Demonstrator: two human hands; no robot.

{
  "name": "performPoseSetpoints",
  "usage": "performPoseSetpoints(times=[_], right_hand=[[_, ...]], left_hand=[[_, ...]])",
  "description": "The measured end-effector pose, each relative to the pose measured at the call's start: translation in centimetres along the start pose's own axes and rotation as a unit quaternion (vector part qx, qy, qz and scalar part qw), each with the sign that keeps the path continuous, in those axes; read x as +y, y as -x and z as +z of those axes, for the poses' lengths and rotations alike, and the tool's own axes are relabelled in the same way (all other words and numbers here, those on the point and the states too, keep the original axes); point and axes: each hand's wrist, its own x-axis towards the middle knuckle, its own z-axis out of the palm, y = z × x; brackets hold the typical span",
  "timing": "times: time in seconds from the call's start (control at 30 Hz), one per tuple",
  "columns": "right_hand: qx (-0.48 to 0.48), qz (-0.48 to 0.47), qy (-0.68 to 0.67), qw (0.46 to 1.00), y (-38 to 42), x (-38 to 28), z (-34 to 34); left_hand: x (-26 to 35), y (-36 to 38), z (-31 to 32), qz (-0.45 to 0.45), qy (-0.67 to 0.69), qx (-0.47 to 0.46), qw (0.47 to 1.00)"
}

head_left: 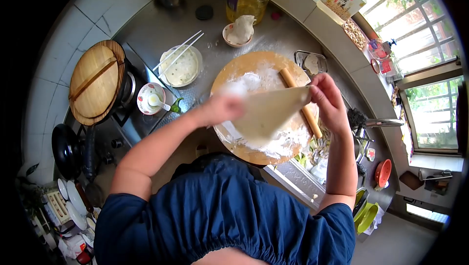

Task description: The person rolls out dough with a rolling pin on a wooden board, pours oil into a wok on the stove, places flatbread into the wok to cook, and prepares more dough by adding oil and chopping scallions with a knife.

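The dough sheet (273, 111) hung leftward from the pinching right fingers (320, 95); whether the left fingers (233, 106) (blurred) gripped, I couldn't tell.

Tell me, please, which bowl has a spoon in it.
The bowl nearest the wooden lid: a spoon rests in it. One other has chopsticks across it, another dough.

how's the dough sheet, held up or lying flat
Held up: the dough sheet hangs between the left hand and right hand over the floured board, partly blurred.
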Motion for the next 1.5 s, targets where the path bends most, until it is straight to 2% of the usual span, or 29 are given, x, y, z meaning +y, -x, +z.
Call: performPoseSetpoints(times=[0.1,0.13,0.2,0.23,0.27,0.3,0.33,0.43,0.47,0.53,0.57,0.6,0.73,0.8,0.87,0.93,1.0,1.03,1.07,1.1,1.13,1.17,1.2,1.27,1.3,1.33,1.4,1.47,1.5], right_hand=[[0.045,-0.066,0.091,0.993,-0.1,0.1,-1.0],[0.065,-0.082,0.142,0.984,0.3,0.5,-1.2],[0.084,-0.096,0.202,0.971,1.6,2.3,-1.3],[0.056,-0.136,0.272,0.951,2.2,3.0,-0.8],[0.05,-0.071,0.289,0.953,3.3,3.5,0.3],[0.017,-0.121,0.359,0.925,4.2,6.3,0.5],[-0.03,-0.111,0.385,0.916,5.2,7.7,1.3],[-0.181,-0.089,0.507,0.838,8.7,11.8,2.3],[-0.163,-0.076,0.499,0.848,9.6,11.8,2.6],[-0.105,-0.055,0.487,0.865,10.7,11.5,2.6],[-0.079,-0.067,0.483,0.87,10.5,11.8,2.8],[-0.06,-0.083,0.504,0.858,10.3,11.2,3.1],[-0.09,-0.114,0.51,0.848,7.0,12.2,4.8],[-0.089,-0.138,0.494,0.854,4.4,11.2,7.7],[-0.111,-0.142,0.461,0.869,2.7,9.2,10.0],[-0.123,-0.165,0.443,0.873,1.6,8.7,13.5],[-0.146,-0.164,0.423,0.879,0.7,8.1,17.7],[-0.168,-0.166,0.417,0.878,0.3,8.1,20.3],[-0.19,-0.167,0.411,0.876,0.0,8.5,23.0],[-0.218,-0.142,0.387,0.885,-0.2,9.3,26.3],[-0.274,-0.185,0.403,0.853,-1.0,9.9,29.9],[-0.306,-0.159,0.394,0.852,-1.0,10.4,33.9],[-0.35,-0.176,0.378,0.838,-0.9,9.8,38.9],[-0.416,-0.271,0.341,0.799,-1.9,11.3,47.6],[-0.439,-0.247,0.398,0.767,-2.1,12.7,51.2],[-0.426,-0.364,0.327,0.761,-2.2,12.7,55.3],[-0.45,-0.366,0.469,0.666,-3.1,14.2,61.5],[-0.437,-0.378,0.482,0.659,-3.3,13.6,65.4],[-0.469,-0.345,0.514,0.63,-3.4,13.5,66.6]], left_hand=[[-0.1,-1.8,-2.2,0.103,-0.082,0.084,0.988],[-0.2,-2.1,-2.5,0.104,-0.082,0.086,0.988],[-0.7,-2.3,-2.6,0.197,-0.239,0.108,0.945],[-0.8,-1.9,-2.1,0.194,-0.277,0.113,0.934],[-1.9,-1.4,-1.4,0.191,-0.277,0.114,0.935],[-3.6,-0.9,-0.4,0.198,-0.328,0.083,0.92],[-4.9,-0.4,0.6,0.204,-0.377,0.051,0.902],[-9.1,2.0,4.6,0.223,-0.331,0.02,0.917],[-9.3,3.0,4.9,0.231,-0.339,0.024,0.912],[-8.4,4.9,5.4,0.192,-0.266,0.001,0.945],[-8.4,6.6,6.2,0.19,-0.268,0.08,0.941],[-6.8,7.8,6.3,0.156,-0.297,0.099,0.937],[-5.4,13.7,6.6,0.062,-0.326,0.188,0.924],[-7.5,18.1,6.6,-0.029,-0.248,0.231,0.94],[-8.9,23.5,6.8,-0.12,-0.251,0.296,0.914],[-11.7,30.8,7.0,-0.191,-0.261,0.406,0.855],[-14.7,38.9,7.1,-0.298,-0.101,0.56,0.767],[-15.1,43.3,6.5,-0.36,0.152,0.586,0.71],[-17.5,47.5,7.0,-0.25,0.329,0.681,0.605],[-17.2,52.2,5.9,-0.231,0.447,0.702,0.504],[-14.9,55.6,4.6,-0.155,0.494,0.692,0.503],[-16.3,59.5,5.7,0.061,0.511,0.646,0.564],[-15.0,62.0,3.0,-0.035,0.58,0.647,0.493],[-11.1,63.4,-0.3,0.016,0.599,0.599,0.531],[-10.8,63.5,-1.1,0.02,0.616,0.58,0.533],[-10.9,63.2,-1.8,0.024,0.634,0.559,0.534],[-10.5,62.2,-2.6,0.031,0.606,0.494,0.622],[-10.7,60.7,-2.8,0.035,0.599,0.485,0.636],[-10.3,60.3,-3.0,0.034,0.604,0.481,0.634]])
